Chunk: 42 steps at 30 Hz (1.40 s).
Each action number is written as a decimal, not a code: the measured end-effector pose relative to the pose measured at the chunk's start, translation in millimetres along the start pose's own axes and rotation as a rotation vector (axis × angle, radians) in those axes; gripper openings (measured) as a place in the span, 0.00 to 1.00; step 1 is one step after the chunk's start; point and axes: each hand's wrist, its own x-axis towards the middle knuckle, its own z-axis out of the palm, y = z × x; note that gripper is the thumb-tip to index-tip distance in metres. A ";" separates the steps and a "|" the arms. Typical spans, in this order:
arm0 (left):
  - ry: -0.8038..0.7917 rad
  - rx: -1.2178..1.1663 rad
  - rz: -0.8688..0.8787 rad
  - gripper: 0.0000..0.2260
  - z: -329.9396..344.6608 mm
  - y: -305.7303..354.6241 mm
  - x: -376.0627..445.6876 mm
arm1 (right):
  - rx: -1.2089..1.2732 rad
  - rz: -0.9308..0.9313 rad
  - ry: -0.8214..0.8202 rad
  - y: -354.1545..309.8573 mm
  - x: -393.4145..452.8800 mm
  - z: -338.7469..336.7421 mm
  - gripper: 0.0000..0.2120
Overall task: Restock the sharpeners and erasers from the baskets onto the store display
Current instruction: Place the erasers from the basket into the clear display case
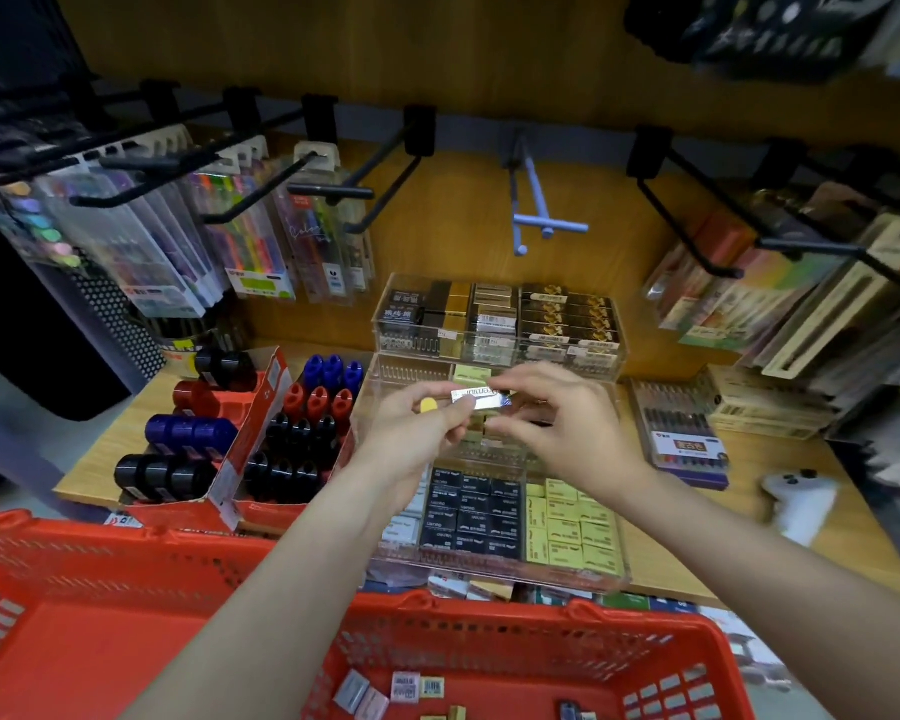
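A few small erasers (405,687) lie loose in the near red basket (541,646), so restocking is unfinished. Farther, the left hand (417,428) and right hand (562,418) pinch one wrapped eraser (481,397) above the well-filled clear display trays (494,563).

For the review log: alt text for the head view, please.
Both hands, left hand and right hand, hold a small wrapped eraser over a clear display case of erasers. Two red baskets sit below.
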 end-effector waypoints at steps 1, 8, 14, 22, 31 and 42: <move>-0.011 -0.012 -0.002 0.11 2.3 1.2 -1.5 | -0.072 -0.034 0.034 -0.7 1.3 -1.3 0.17; 0.089 0.240 0.054 0.09 3.4 4.4 1.5 | -0.327 0.151 0.251 4.8 55.3 -29.9 0.13; -0.127 0.163 -0.001 0.24 -2.3 8.4 14.1 | -0.295 0.202 0.159 15.9 93.6 -12.2 0.11; -0.104 0.320 0.114 0.25 -14.7 3.7 15.8 | -0.540 0.219 0.033 17.5 83.0 2.5 0.14; -0.140 0.720 0.396 0.19 3.2 -8.6 7.6 | 0.285 0.389 -0.043 -12.5 1.6 0.2 0.18; -0.131 1.434 0.624 0.24 13.9 -8.8 35.8 | 0.567 0.779 0.271 38.4 -7.2 -51.5 0.08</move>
